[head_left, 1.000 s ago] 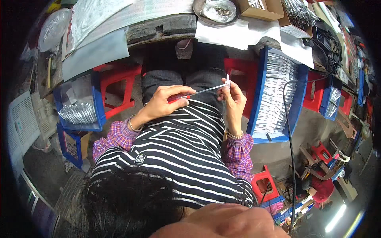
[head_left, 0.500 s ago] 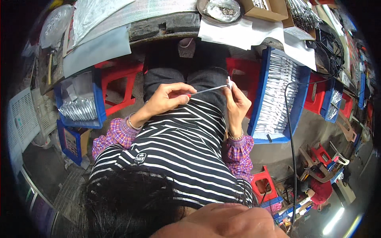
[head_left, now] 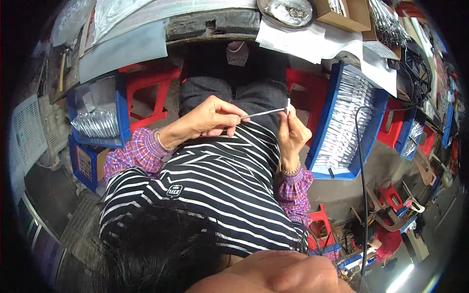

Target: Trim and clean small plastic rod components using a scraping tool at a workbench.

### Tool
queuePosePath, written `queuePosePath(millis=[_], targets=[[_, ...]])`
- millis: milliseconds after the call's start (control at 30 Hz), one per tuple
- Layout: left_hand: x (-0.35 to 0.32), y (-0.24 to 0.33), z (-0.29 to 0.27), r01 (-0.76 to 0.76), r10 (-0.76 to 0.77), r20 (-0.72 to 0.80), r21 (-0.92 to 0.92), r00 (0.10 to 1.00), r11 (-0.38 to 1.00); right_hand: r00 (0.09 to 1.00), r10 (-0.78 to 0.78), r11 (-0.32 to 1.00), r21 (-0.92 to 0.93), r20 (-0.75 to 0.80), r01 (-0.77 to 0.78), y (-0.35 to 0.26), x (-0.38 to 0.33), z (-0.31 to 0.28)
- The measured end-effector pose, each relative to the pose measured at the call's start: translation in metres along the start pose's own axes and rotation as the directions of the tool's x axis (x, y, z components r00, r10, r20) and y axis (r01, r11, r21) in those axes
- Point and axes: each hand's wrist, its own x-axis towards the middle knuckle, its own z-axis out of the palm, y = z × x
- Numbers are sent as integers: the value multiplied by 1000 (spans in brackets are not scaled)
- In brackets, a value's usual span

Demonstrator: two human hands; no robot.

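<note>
A thin, silvery metal rod (head_left: 265, 113) with a short white crosspiece (head_left: 288, 105) at its right end spans the gap between my hands, above my lap. My left hand (head_left: 211, 120) pinches the rod's left end between thumb and fingers, and a bit of red shows beside the fingertips. With thumb and fingers closed, my right hand (head_left: 294, 134) grips the other end just below the white crosspiece. The exact kind of tool or part cannot be made out.
To my right a blue bin (head_left: 317, 141) holds many silvery, wrapped thin pieces; a smaller blue bin (head_left: 123, 115) at left holds similar ones. Red stools (head_left: 161, 97) stand under them. Ahead is a workbench (head_left: 215, 27) with a round dish (head_left: 288, 12) and cardboard boxes (head_left: 349, 18). A black cable (head_left: 361, 180) hangs at right.
My left hand has slid a little to the right along the rod, its fingers now closer to the right hand. The right hand still holds the crosspiece end. The view has shifted slightly.
</note>
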Motion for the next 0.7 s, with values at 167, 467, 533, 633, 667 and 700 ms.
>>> queuePosePath(millis=[167, 467, 533, 633, 667, 700], targets=[[0, -4, 5, -282, 322, -24, 425, 946, 860, 1000, -19, 999, -50, 12, 19, 2, 2, -2], [4, -15, 7, -394, 628, 47, 814, 777, 427, 999, 3, 998, -56, 36, -1, 4, 3, -1], [5, -18, 7, -407, 657, 61, 827, 751, 388, 999, 4, 998, -61, 38, -2, 5, 3, -1], [5, -18, 10, -393, 680, 76, 860, 730, 325, 999, 17, 998, -55, 27, -15, 5, 4, 0], [4, -18, 11, -366, 674, 76, 880, 735, 301, 999, 29, 999, -43, 14, -28, 5, 4, 1], [4, -18, 10, -366, 676, 74, 880, 734, 301, 1000, 26, 999, -43, 16, -26, 7, 4, 1]])
